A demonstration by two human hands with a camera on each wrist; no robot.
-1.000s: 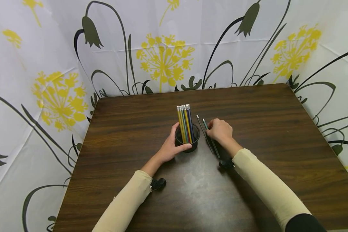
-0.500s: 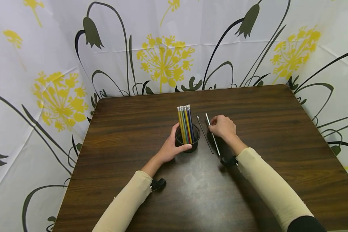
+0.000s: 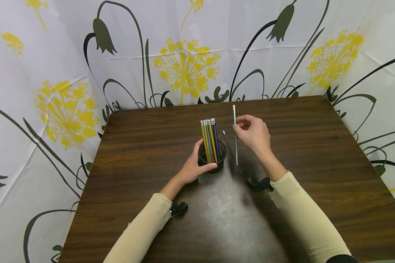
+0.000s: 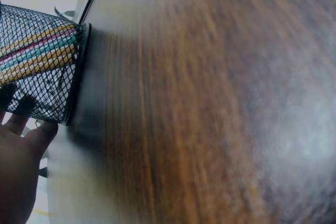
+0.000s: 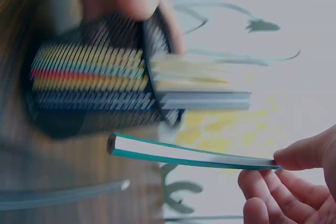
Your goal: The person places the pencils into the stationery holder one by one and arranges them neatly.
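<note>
My left hand [image 3: 192, 168] grips a black mesh pencil cup [image 3: 218, 167] from its left side, thumb across the front. Several pencils [image 3: 208, 140], yellow, teal, red and dark blue, stand in the cup with their eraser ends up. Between thumb and fingertips, my right hand [image 3: 255, 135] pinches a teal pencil [image 5: 194, 157], held nearly upright to the right of the cup, eraser end up. A dark pencil [image 3: 229, 147] lies on the table between the cup and the right hand. In the left wrist view, the left fingers [image 4: 42, 136] touch the mesh near the cup's base.
The brown wood-grain table [image 3: 151, 138] runs back to a white curtain [image 3: 237, 33] printed with yellow and grey-green flowers. Black wrist cameras sit on both sleeves, with the right one [image 3: 258, 183] close over the table.
My right hand has picked the teal pencil up from the table, raised it and turned it nearly upright. The left hand and the cup have stayed in place.
</note>
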